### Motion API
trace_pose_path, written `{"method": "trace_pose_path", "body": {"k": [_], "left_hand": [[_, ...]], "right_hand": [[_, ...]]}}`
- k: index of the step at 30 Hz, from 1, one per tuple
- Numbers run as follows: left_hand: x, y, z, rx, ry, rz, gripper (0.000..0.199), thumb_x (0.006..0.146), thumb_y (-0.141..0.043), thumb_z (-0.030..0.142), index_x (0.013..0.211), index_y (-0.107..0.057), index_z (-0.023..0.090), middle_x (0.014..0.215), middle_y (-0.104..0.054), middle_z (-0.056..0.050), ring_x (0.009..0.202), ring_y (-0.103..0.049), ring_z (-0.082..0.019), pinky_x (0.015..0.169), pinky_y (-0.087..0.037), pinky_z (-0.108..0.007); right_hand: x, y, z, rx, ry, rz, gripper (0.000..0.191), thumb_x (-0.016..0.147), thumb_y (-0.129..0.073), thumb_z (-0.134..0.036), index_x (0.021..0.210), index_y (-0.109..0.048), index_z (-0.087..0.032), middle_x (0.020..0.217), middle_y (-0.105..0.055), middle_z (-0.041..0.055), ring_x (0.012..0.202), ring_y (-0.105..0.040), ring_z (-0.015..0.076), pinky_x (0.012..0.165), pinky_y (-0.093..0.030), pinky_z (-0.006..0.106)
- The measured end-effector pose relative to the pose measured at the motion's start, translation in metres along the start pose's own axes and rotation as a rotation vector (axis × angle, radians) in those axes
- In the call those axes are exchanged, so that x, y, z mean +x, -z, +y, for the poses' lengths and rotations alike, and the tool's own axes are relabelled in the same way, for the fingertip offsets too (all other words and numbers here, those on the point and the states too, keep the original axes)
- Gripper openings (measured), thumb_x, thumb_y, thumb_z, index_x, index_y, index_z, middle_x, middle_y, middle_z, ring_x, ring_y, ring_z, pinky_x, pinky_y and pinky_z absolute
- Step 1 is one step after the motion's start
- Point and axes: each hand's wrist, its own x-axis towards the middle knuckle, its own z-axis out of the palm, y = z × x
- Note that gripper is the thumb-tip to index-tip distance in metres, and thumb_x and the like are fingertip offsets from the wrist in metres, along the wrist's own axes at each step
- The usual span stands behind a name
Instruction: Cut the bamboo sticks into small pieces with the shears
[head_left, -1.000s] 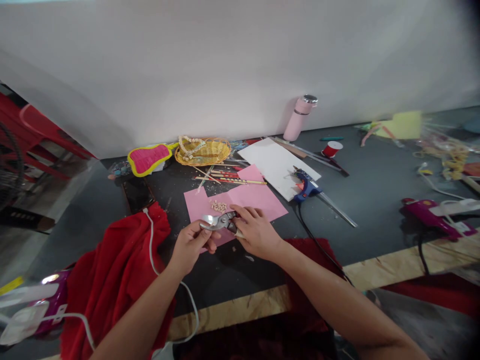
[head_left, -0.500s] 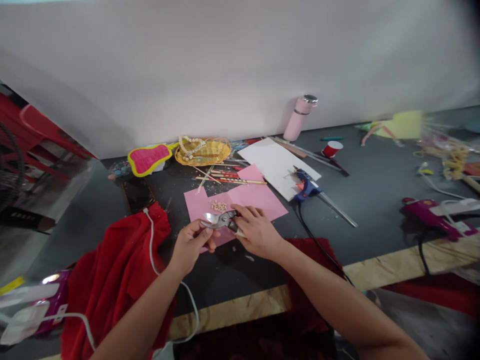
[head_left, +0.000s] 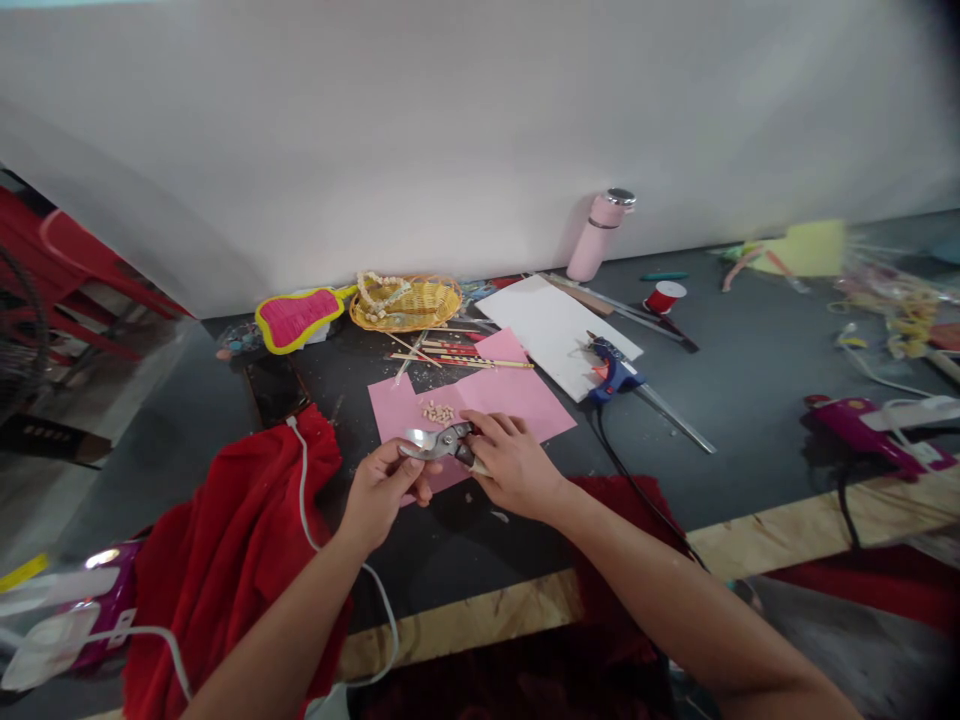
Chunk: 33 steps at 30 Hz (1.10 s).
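My right hand point(head_left: 521, 472) is wrapped round the handles of a pair of pruning shears point(head_left: 444, 441), whose curved metal blades point left. At the blade end, my left hand point(head_left: 377, 495) is closed in a pinch, thumb and fingers right by the jaws. Whatever lies between those fingers is too small to make out. Just beyond the shears, a small heap of short pale cut pieces point(head_left: 437, 412) rests on pink paper point(head_left: 540, 400). Several thin sticks point(head_left: 457, 357) lie behind the heap.
Behind the sticks stands a wicker basket point(head_left: 427, 305), left of it a pink-and-yellow paddle shape point(head_left: 300, 318). A blue glue gun point(head_left: 616, 375) lies on white board point(head_left: 555, 330). A pink bottle point(head_left: 598, 237) stands by the wall. Red cloth point(head_left: 232, 540) and a phone point(head_left: 276, 388) are at left.
Almost nothing differs. Both hands and the shears stay in nearly the same place above the pink paper, with only a very slight shift of the blades.
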Motion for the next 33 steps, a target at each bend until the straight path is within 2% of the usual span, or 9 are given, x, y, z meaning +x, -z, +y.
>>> {"method": "trace_pose_path", "body": {"k": [10, 17, 21, 27, 33], "left_hand": [[-0.001, -0.0007, 0.0001, 0.018, 0.0, 0.003, 0.018, 0.08, -0.065, 0.032, 0.078, -0.058, 0.015, 0.078, -0.073, -0.005, 0.045, -0.057, -0.007, 0.045, -0.044, -0.019], [-0.0003, -0.0003, -0.0003, -0.01, 0.007, -0.046, 0.016, 0.081, -0.064, 0.031, 0.081, -0.058, 0.016, 0.078, -0.073, -0.004, 0.047, -0.057, -0.008, 0.046, -0.045, -0.019], [0.0007, -0.0003, -0.0002, 0.025, 0.008, -0.022, 0.019, 0.08, -0.065, 0.034, 0.08, -0.059, 0.016, 0.079, -0.073, -0.005, 0.046, -0.057, -0.008, 0.046, -0.045, -0.02], [0.0, -0.0032, 0.0037, 0.152, 0.001, 0.038, 0.021, 0.078, -0.065, 0.036, 0.077, -0.061, 0.015, 0.064, -0.07, -0.003, 0.045, -0.056, -0.009, 0.045, -0.044, -0.02], [-0.0022, -0.0055, 0.0064, 0.191, -0.029, 0.064, 0.024, 0.077, -0.065, 0.038, 0.076, -0.065, 0.014, 0.052, -0.064, -0.001, 0.043, -0.054, -0.009, 0.043, -0.042, -0.019]], "right_hand": [[-0.0001, 0.0004, -0.0003, 0.008, 0.002, 0.0, 0.024, 0.084, -0.052, -0.024, 0.106, -0.059, -0.017, 0.139, -0.041, 0.0109, 0.112, -0.044, 0.0283, 0.091, -0.038, 0.045], [-0.0003, 0.0002, 0.001, 0.009, 0.007, -0.011, 0.024, 0.084, -0.053, -0.025, 0.106, -0.059, -0.017, 0.139, -0.041, 0.01, 0.113, -0.043, 0.0276, 0.091, -0.038, 0.044], [0.0002, 0.0014, 0.0004, 0.001, 0.004, -0.018, 0.023, 0.084, -0.053, -0.026, 0.105, -0.06, -0.017, 0.139, -0.042, 0.0092, 0.112, -0.044, 0.0273, 0.091, -0.038, 0.043], [-0.0003, 0.0028, 0.0004, -0.027, -0.01, -0.021, 0.022, 0.085, -0.054, -0.031, 0.099, -0.063, -0.018, 0.139, -0.041, 0.01, 0.113, -0.044, 0.0284, 0.091, -0.038, 0.044], [0.0008, 0.0016, 0.0007, -0.043, -0.011, -0.053, 0.021, 0.083, -0.054, -0.03, 0.096, -0.065, -0.018, 0.131, -0.049, 0.0096, 0.099, -0.051, 0.0253, 0.085, -0.041, 0.041]]}}
